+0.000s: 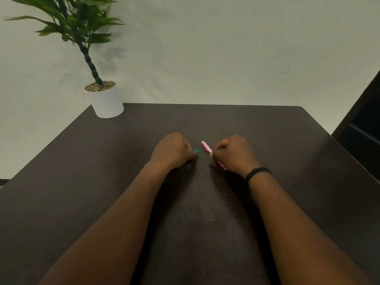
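Both my hands rest near the middle of a dark brown table (102, 182). My left hand (172, 152) is curled round a small teal object (196, 150); only its tip pokes out past my fingers, so I cannot tell what it is. My right hand (234, 154) grips a pink pen (206, 147), whose upper end slants up and to the left while its lower end shows beneath my palm. A black band (257, 173) sits on my right wrist. The two hands lie a short gap apart.
A green plant in a white pot (108, 101) stands at the table's far left corner. A pale wall runs behind the table. A dark piece of furniture (364, 130) stands off the right edge.
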